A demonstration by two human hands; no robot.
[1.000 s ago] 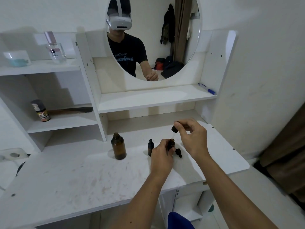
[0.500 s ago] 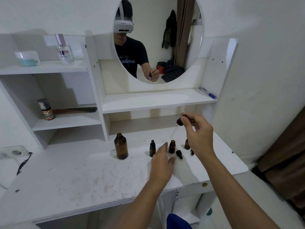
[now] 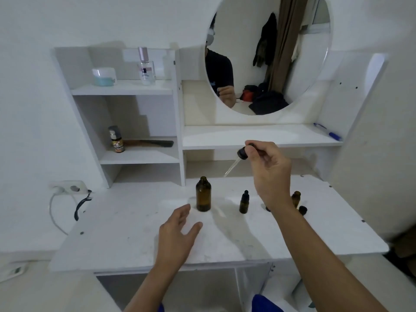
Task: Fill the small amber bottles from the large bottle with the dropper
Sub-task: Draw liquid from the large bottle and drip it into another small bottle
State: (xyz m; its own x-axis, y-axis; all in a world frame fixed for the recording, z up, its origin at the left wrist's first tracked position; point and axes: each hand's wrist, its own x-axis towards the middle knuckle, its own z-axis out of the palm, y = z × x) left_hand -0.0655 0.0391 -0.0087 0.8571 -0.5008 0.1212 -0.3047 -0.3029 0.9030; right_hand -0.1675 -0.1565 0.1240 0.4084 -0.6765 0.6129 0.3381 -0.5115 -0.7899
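The large amber bottle stands uncapped on the white desk. My right hand pinches the black bulb of the dropper, whose glass tube slants down to the left, above and to the right of the large bottle's mouth. My left hand hovers with spread fingers just in front of the large bottle, holding nothing. A capped small amber bottle stands to the right of the large one. An uncapped small bottle and a loose black cap sit behind my right wrist.
A shelf unit on the left holds a jar, a clear spray bottle, a small bottle and a dark comb. A round mirror hangs above a shelf with a blue pen. A wall socket with cables sits at the desk's left end.
My left hand let go of the small bottle and moved left to the front of the large bottle. My right hand carried the dropper up and left towards the large bottle. The camera turned left.
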